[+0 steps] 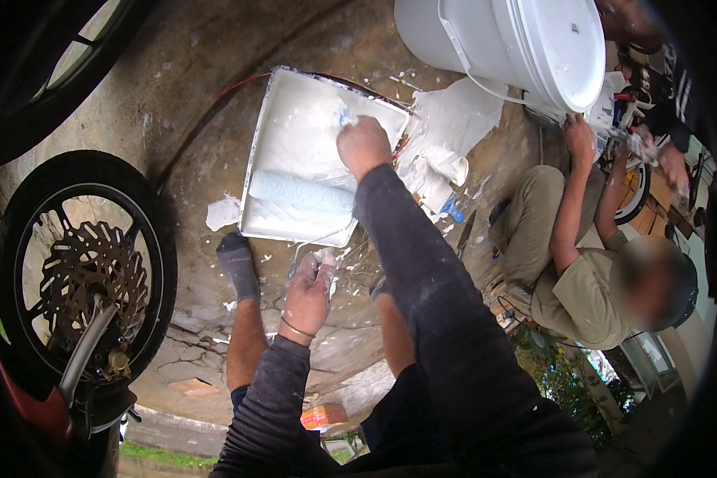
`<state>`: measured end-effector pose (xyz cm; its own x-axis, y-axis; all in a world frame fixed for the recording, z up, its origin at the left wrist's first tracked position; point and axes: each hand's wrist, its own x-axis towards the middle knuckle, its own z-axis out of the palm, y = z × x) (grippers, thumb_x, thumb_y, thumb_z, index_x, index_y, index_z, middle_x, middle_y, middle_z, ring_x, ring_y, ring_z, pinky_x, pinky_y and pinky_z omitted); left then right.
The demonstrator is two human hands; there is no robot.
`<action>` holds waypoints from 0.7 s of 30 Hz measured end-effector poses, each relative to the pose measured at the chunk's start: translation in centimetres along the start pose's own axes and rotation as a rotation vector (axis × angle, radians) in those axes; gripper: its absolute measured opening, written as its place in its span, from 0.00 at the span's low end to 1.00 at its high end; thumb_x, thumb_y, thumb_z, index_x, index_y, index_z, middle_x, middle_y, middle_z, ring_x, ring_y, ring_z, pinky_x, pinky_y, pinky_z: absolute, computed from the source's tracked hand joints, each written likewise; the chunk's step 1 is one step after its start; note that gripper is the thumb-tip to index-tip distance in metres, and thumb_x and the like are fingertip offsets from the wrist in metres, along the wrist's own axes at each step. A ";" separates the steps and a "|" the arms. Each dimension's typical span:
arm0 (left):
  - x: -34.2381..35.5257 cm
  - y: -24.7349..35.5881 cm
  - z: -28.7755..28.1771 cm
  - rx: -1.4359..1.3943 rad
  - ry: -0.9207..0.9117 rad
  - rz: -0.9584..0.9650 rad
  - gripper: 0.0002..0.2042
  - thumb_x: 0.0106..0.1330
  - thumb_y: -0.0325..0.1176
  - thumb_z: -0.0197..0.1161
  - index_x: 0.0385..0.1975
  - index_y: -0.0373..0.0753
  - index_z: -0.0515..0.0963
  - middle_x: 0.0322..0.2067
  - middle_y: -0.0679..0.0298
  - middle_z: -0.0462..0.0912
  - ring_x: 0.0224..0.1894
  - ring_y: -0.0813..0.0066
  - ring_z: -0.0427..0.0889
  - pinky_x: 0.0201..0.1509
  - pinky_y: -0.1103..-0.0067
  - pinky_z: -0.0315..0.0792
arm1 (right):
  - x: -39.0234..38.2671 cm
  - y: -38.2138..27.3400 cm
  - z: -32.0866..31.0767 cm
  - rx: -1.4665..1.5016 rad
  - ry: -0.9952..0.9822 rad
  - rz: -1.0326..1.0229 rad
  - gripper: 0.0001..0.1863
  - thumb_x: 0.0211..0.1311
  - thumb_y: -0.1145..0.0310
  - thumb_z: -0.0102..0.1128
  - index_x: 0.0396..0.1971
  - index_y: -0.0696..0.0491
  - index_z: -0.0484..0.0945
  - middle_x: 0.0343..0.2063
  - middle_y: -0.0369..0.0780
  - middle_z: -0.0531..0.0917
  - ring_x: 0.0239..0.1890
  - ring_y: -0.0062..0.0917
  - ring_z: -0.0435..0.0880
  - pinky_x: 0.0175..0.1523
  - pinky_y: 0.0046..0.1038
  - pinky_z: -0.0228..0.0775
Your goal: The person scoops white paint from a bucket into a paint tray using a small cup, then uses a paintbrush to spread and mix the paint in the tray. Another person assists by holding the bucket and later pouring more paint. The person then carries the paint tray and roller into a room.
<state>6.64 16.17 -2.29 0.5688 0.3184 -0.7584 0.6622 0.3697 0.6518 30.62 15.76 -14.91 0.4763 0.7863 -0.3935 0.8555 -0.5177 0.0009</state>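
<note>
Object [344, 116] in right grip [364, 146] over white tray [283, 119], blurred, mostly hidden.

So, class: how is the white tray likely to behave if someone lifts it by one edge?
The tray probably slops if tilted: wet-looking white paint coats its inside. Its smeared edges may be slippery to grip. The pale-blue roller lying inside could shift, being cylindrical.
</note>
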 end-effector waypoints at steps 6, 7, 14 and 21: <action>0.0 0.4 0.0 -0.074 0.041 -0.005 0.18 0.72 0.42 0.51 0.44 0.29 0.74 0.33 0.50 0.79 0.36 0.59 0.77 0.44 0.74 0.70 | -2.9 -3.1 -3.1 0.629 0.105 0.339 0.12 0.58 0.68 0.53 0.25 0.61 0.80 0.27 0.50 0.81 0.33 0.45 0.79 0.45 0.40 0.73; -0.1 0.5 0.1 -0.084 0.024 -0.002 0.18 0.72 0.42 0.51 0.44 0.30 0.74 0.34 0.49 0.80 0.37 0.59 0.77 0.45 0.74 0.70 | -3.0 -3.7 -2.0 0.549 0.193 0.207 0.12 0.58 0.68 0.53 0.26 0.61 0.79 0.28 0.50 0.81 0.33 0.45 0.79 0.45 0.41 0.72; 0.1 0.3 0.5 -0.094 -0.003 -0.017 0.18 0.73 0.42 0.51 0.45 0.30 0.74 0.37 0.51 0.80 0.39 0.62 0.78 0.46 0.73 0.69 | 2.1 -3.8 -1.6 0.711 -0.081 0.517 0.15 0.58 0.65 0.50 0.30 0.61 0.80 0.33 0.56 0.82 0.41 0.49 0.81 0.49 0.42 0.73; -0.1 -0.6 0.3 0.051 -0.011 0.090 0.18 0.73 0.42 0.51 0.47 0.31 0.75 0.36 0.51 0.80 0.39 0.63 0.78 0.46 0.74 0.69 | -2.6 2.3 -1.3 0.106 -0.008 0.112 0.14 0.59 0.69 0.50 0.24 0.64 0.81 0.31 0.52 0.82 0.38 0.45 0.80 0.46 0.42 0.73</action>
<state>6.29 15.66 -2.64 0.6322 0.3381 -0.6971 0.6323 0.2948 0.7164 31.59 12.97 -12.69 0.5658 0.7190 -0.4037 0.7706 -0.6353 -0.0513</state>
